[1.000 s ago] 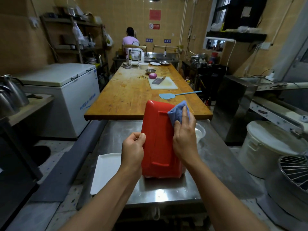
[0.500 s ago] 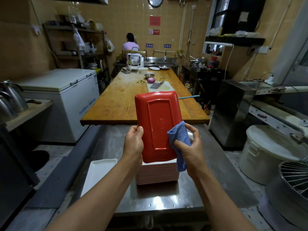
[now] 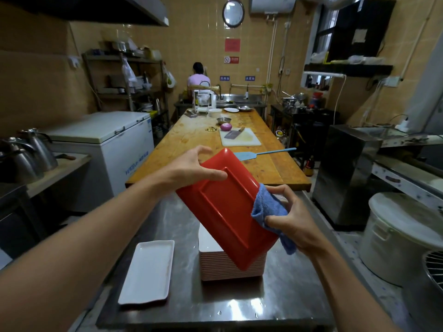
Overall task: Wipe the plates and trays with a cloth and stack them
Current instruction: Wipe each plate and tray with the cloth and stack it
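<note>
A red rectangular tray point(image 3: 227, 209) is held in the air, underside toward me, tilted with its top end to the left. My left hand point(image 3: 191, 167) grips its upper left edge, thumb on the underside. My right hand point(image 3: 291, 218) holds a blue cloth point(image 3: 268, 209) against the tray's right edge. Below the tray stands a tall stack of plates point(image 3: 232, 267) on the steel table point(image 3: 215, 305). A single white tray point(image 3: 149, 271) lies flat to the stack's left.
A long wooden table point(image 3: 191, 144) carries a cutting board point(image 3: 239, 137) with a cleaver, an onion and a blue spatula point(image 3: 259, 154). A white freezer point(image 3: 107, 140) stands left, a large white pot point(image 3: 402, 236) right. A person stands at the far sink.
The red tray has turned from upright to tilted leftward and risen. My left hand moved from its lower left side to its top edge. The cloth stayed at the right edge.
</note>
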`<state>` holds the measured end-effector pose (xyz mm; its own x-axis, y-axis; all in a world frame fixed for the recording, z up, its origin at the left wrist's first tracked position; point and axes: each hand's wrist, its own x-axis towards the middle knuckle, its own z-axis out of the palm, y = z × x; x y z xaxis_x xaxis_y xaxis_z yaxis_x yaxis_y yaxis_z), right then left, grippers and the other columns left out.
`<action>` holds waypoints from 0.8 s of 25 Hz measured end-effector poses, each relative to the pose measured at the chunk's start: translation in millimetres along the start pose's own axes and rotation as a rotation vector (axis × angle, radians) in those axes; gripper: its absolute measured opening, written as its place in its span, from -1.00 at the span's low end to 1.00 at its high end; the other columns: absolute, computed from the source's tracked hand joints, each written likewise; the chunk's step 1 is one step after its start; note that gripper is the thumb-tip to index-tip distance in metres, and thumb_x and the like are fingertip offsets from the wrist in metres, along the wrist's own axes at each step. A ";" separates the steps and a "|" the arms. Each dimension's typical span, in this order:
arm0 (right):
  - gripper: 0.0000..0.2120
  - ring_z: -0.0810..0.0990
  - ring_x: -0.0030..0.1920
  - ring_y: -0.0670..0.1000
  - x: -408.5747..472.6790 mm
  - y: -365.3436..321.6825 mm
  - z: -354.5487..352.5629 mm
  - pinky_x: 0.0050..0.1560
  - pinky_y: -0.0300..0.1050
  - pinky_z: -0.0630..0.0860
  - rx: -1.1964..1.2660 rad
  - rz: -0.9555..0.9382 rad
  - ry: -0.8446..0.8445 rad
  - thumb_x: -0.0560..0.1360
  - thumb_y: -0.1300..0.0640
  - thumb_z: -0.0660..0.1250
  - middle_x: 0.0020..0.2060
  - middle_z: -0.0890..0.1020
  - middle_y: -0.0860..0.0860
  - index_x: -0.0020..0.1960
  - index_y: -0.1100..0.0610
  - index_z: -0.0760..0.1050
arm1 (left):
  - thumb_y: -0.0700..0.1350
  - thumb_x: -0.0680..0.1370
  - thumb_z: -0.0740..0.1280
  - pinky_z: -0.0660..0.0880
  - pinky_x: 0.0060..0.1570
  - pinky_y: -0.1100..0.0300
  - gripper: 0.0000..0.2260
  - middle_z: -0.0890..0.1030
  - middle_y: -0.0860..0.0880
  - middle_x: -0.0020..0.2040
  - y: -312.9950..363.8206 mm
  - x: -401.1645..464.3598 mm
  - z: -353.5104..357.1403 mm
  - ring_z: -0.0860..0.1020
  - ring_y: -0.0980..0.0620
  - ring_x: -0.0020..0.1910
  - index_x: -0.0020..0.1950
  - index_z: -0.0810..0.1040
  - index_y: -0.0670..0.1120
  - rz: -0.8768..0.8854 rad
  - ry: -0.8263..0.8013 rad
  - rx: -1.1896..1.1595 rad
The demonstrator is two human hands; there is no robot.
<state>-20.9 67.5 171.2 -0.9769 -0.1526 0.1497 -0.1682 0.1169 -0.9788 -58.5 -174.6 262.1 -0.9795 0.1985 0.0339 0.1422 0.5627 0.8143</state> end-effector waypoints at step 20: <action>-0.52 0.29 0.33 -0.04 32.5 -3.1 19.7 0.35 -0.12 0.22 -0.738 -0.374 0.081 0.54 0.12 0.05 0.37 0.34 -0.01 0.46 -0.02 0.25 | -0.19 0.25 0.45 0.63 -0.25 0.08 -0.59 0.67 -0.09 -0.10 -53.1 -28.2 16.2 0.66 -0.05 -0.20 0.08 0.57 -0.06 -0.051 0.086 -0.678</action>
<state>-49.5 42.9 176.4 -0.8413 -0.2416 0.4836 -0.4991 0.6907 -0.5233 -36.1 -197.1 208.5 -0.9945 0.1044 0.0087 0.0021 -0.0630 0.9980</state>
